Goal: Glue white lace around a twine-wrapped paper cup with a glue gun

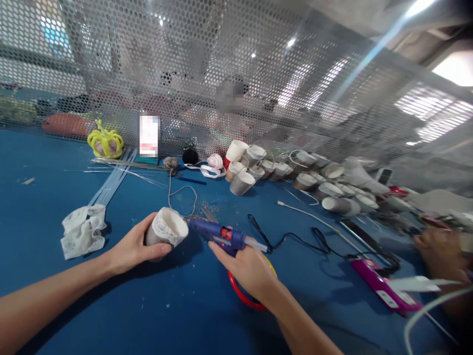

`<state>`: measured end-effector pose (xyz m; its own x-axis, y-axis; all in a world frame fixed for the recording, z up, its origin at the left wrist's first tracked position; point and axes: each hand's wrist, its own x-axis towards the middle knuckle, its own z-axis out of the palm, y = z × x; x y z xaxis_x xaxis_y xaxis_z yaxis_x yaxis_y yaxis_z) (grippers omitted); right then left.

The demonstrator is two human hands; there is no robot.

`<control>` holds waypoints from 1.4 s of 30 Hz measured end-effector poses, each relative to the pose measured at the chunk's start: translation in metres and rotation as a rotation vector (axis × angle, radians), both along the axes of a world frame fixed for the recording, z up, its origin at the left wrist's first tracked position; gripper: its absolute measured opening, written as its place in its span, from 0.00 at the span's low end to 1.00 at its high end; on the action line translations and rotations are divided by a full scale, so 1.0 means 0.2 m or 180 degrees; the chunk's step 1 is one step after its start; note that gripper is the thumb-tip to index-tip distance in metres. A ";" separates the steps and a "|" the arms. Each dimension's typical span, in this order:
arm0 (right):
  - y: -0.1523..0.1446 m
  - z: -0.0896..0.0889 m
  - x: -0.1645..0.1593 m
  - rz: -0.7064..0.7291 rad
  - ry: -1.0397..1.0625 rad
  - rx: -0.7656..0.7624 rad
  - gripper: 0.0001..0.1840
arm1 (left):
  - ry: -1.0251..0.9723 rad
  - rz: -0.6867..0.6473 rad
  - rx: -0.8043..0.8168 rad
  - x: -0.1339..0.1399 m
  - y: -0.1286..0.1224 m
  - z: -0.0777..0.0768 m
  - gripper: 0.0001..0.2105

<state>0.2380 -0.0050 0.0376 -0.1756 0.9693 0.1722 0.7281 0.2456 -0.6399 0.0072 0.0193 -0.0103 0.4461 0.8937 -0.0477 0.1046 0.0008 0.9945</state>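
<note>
My left hand point(148, 246) is wrapped round a small paper cup point(166, 229) with a grey covering and white lace along its rim, its mouth tilted toward the right. In my right hand point(251, 266) is a blue hot glue gun point(218, 234), with a clear glue stick poking out of its back. The gun's nozzle points left, close to the cup's rim; whether it touches cannot be made out. Under my right wrist lie scissors with red and yellow handles point(242, 295), partly hidden. A crumpled strip of white lace point(84, 229) rests left of my left hand.
Several covered cups point(242, 182) stand along the back and right. Behind them rises a perforated metal screen point(192, 59). A purple power strip point(384, 286), cables and a phone point(365, 239) lie at right, near another person's hand point(439, 251). A yellow crown-like ornament point(105, 143) sits back left.
</note>
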 end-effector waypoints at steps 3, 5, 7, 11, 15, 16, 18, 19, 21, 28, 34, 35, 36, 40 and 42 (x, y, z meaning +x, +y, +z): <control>0.00 0.00 0.00 0.0059 0.0062 -0.0006 0.08 | 0.0079 0.0098 0.0097 0.00 0.00 0.01 0.29; 0.00 0.01 0.00 0.0106 0.0097 -0.0030 0.08 | 0.0151 0.0174 0.0144 0.00 0.00 0.02 0.29; 0.00 0.01 0.01 0.0125 0.0114 -0.0028 0.08 | 0.0195 0.0219 0.0190 0.00 0.00 0.02 0.30; 0.00 0.01 0.01 0.0147 0.0165 0.0034 0.08 | 0.0222 0.0280 0.0321 -0.01 0.00 0.01 0.30; 0.00 0.00 0.01 0.0120 0.0252 -0.0097 0.08 | 0.0259 0.0332 0.0331 -0.01 0.01 0.00 0.31; 0.00 0.00 0.01 0.0052 0.0249 -0.0117 0.07 | 0.0255 0.0339 0.0313 -0.01 0.01 0.00 0.31; 0.00 -0.01 0.02 -0.0065 0.0306 -0.0270 0.09 | 0.0219 0.0345 0.0252 -0.01 0.02 0.00 0.31; 0.00 -0.01 0.02 -0.0062 0.0412 -0.0437 0.11 | 0.0168 0.0324 0.0209 -0.02 0.02 0.00 0.31; 0.00 -0.02 0.03 0.0087 0.0838 -0.0860 0.15 | -0.0028 0.0209 0.0104 -0.02 0.01 0.00 0.31; 0.04 -0.04 0.03 0.0209 0.2490 -0.1708 0.16 | -0.0835 -0.0358 -0.0424 -0.02 -0.05 0.03 0.37; 0.04 -0.07 0.01 0.0248 0.2854 -0.2182 0.17 | -0.1063 -0.0436 -0.0499 -0.01 -0.07 0.06 0.36; 0.04 -0.07 0.01 0.0269 0.2887 -0.2239 0.17 | -0.1060 -0.0408 -0.0495 -0.01 -0.08 0.06 0.36; 0.04 -0.07 0.01 0.0288 0.2910 -0.2280 0.17 | -0.1035 -0.0360 -0.0503 -0.01 -0.08 0.06 0.35; 0.04 -0.08 0.01 0.0319 0.2879 -0.2301 0.17 | -0.0927 -0.0238 -0.0587 0.00 -0.08 0.09 0.36; 0.04 -0.07 0.01 0.0326 0.2825 -0.2270 0.17 | -0.0908 -0.0262 -0.0595 0.00 -0.08 0.09 0.37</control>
